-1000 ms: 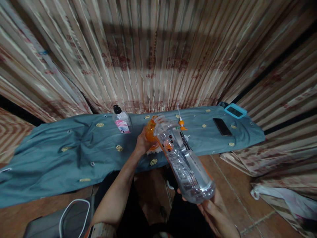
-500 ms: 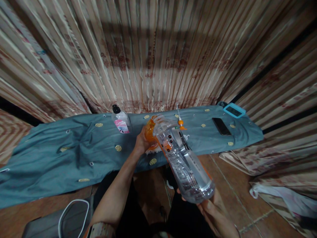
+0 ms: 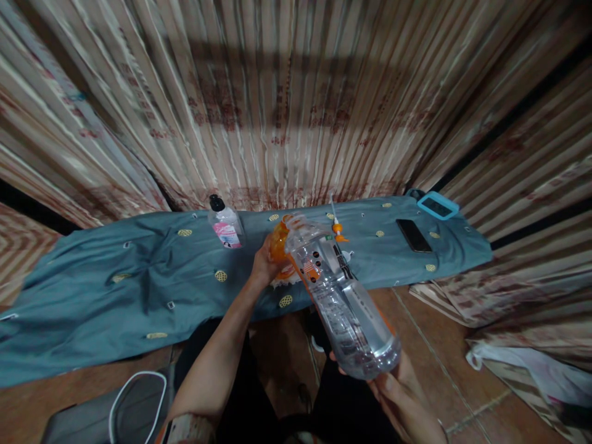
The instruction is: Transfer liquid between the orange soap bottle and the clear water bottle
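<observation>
In the head view my left hand (image 3: 264,264) is closed around an orange bottle (image 3: 279,242) above the cloth. My right hand (image 3: 393,391) grips the base of a large clear plastic bottle (image 3: 354,311), which is tilted with its mouth end down toward the orange bottle. The two mouths meet or nearly meet; I cannot tell whether they touch. Under the orange bottle lies an orange and white item (image 3: 284,274), partly hidden. An orange pump head (image 3: 339,231) with its thin tube lies on the cloth just beyond the clear bottle.
A clear bottle with a pink label and black cap (image 3: 226,227) stands to the left on the blue-green cloth (image 3: 106,308). To the right lie a dark phone (image 3: 414,236) and a blue-framed device (image 3: 438,206). Striped curtains (image 3: 287,111) hang behind. A white loop (image 3: 137,375) is at lower left.
Almost nothing differs. Both hands and both bottles keep nearly the same position and tilt.
</observation>
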Demonstrator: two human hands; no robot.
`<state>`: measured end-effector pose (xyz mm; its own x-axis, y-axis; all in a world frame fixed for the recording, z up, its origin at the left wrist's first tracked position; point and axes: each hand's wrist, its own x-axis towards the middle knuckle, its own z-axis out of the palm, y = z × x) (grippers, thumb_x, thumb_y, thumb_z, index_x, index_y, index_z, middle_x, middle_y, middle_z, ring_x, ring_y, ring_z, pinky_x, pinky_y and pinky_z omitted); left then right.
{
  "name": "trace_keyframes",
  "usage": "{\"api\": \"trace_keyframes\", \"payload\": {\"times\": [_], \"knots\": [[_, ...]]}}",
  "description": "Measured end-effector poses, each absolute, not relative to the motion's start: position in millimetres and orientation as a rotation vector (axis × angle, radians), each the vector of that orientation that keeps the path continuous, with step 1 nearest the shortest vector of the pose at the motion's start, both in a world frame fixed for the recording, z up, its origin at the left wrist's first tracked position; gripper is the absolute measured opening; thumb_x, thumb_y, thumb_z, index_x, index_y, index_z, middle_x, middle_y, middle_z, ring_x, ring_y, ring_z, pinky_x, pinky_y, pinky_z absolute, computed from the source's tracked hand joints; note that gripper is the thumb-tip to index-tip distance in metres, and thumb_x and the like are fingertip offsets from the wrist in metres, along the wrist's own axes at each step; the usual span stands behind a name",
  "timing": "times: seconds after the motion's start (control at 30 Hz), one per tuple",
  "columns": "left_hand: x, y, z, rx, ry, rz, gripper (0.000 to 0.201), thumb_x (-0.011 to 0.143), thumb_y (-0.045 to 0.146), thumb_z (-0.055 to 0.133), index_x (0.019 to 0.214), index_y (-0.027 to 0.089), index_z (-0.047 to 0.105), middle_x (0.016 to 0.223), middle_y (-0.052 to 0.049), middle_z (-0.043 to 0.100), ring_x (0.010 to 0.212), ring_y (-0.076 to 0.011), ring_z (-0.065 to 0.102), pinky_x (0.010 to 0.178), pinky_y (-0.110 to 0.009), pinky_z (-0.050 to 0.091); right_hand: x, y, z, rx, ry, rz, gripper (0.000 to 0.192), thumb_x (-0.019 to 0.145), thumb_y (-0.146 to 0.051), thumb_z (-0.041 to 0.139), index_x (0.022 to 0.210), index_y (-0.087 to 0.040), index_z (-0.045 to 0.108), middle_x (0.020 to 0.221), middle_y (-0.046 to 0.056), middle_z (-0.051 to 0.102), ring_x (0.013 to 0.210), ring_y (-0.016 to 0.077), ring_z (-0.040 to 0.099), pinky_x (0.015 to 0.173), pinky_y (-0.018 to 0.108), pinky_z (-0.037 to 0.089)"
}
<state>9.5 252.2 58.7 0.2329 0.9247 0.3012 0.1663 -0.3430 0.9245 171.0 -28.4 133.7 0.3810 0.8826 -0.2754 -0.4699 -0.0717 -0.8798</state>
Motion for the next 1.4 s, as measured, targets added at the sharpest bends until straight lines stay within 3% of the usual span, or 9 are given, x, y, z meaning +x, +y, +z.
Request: {"api": "trace_keyframes", "payload": {"times": [0.17,0.37,0.57,0.93,1.13,1.4], "knots": [[8.3,253.3,57.4,1.719,1.008,1.182,0.065,0.065,0.042,0.081,0.120,0.018,0.057,0.114,-0.008,0.071,0.102,-0.0229,0.069,0.093,-0.036,0.056,169.9,-27.0,138.7,-1.187,-0.465,1.185,0.063,0.060,-0.053,0.089,0.115,-0.029,0.071,0.124,0.010,0.076,0.121,0.0376,0.064,0.111,0.055,0.040],[9.2,250.4,62.3,1.659,0.986,1.184,0.065,0.063,0.037,0.083,0.120,0.018,0.058,0.109,-0.005,0.072,0.097,-0.0228,0.069,0.089,-0.036,0.057,169.8,-27.2,136.5,-1.155,-0.479,1.185,0.062,0.062,-0.051,0.088,0.118,-0.030,0.069,0.128,0.008,0.074,0.125,0.0368,0.061,0.110,0.053,0.041],[8.8,249.0,64.5,1.646,0.995,1.172,0.063,0.063,0.036,0.082,0.119,0.020,0.058,0.108,-0.005,0.073,0.097,-0.0231,0.070,0.087,-0.036,0.058,173.9,-30.5,124.0,-1.167,-0.540,1.160,0.060,0.066,-0.050,0.086,0.119,-0.029,0.068,0.123,0.009,0.077,0.119,0.0359,0.066,0.103,0.052,0.050],[7.9,249.7,64.9,1.708,1.034,1.168,0.060,0.064,0.038,0.080,0.117,0.019,0.059,0.107,-0.005,0.072,0.096,-0.0223,0.069,0.087,-0.036,0.056,170.3,-27.0,136.7,-1.150,-0.547,1.136,0.063,0.064,-0.049,0.089,0.120,-0.027,0.069,0.118,0.012,0.079,0.130,0.0392,0.058,0.107,0.058,0.046],[8.2,251.0,61.7,1.697,1.016,1.165,0.061,0.065,0.038,0.079,0.119,0.019,0.058,0.107,-0.005,0.072,0.096,-0.0225,0.070,0.087,-0.037,0.057,169.9,-29.1,134.3,-1.169,-0.461,1.158,0.063,0.062,-0.051,0.089,0.119,-0.030,0.069,0.131,0.010,0.073,0.130,0.0382,0.058,0.112,0.056,0.040],[9.9,249.3,66.1,1.672,1.008,1.208,0.059,0.062,0.035,0.080,0.115,0.018,0.059,0.105,-0.006,0.073,0.096,-0.0225,0.070,0.085,-0.035,0.058,170.5,-31.0,131.6,-1.185,-0.487,1.173,0.061,0.064,-0.052,0.088,0.118,-0.032,0.069,0.126,0.008,0.075,0.125,0.0357,0.062,0.110,0.052,0.043]]}}
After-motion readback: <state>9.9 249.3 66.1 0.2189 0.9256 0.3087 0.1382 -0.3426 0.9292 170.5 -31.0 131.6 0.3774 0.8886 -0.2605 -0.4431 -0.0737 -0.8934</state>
